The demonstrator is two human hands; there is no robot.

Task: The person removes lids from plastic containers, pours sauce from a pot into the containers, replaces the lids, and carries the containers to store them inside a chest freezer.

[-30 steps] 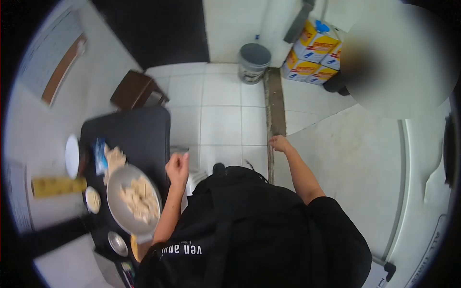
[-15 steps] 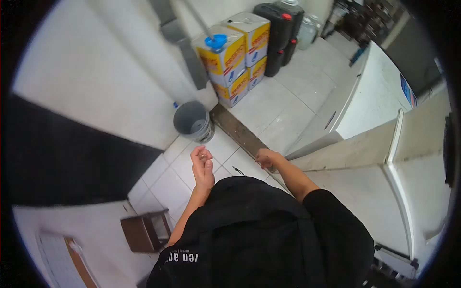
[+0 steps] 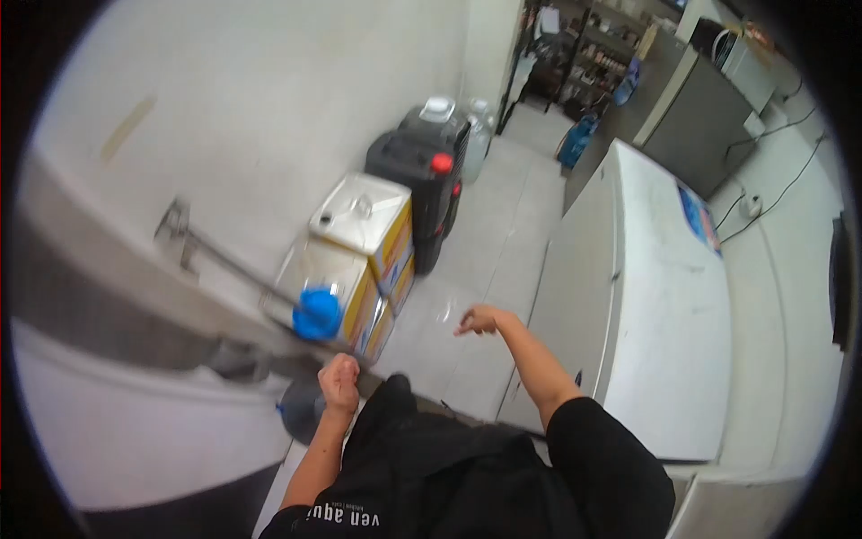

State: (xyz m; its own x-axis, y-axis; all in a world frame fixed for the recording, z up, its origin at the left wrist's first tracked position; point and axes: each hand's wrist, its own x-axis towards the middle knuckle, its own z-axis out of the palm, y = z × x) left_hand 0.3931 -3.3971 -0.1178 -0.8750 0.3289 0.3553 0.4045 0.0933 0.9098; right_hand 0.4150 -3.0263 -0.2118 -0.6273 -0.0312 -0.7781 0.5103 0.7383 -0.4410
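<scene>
My left hand is curled into a loose fist, and I see nothing in it. It hangs in front of a grey bucket, which it and my forearm partly cover. Just above it in the picture is a blue funnel-like piece on top of a square tin. My right hand hangs over the tiled floor, holding nothing. Its fingers are loosely bent and somewhat apart, close to the side of a white chest freezer.
Stacked yellow-and-white tins and black jerrycans with a red cap line the left wall. A narrow floor passage runs between them and the freezer. Farther back are a blue container, a grey cabinet and shelves.
My view has moved forward, bringing the tins, jerrycans and freezer closer. The bucket is now beside my left arm. My left hand has closed from a loosely open shape; my right fingers have loosened.
</scene>
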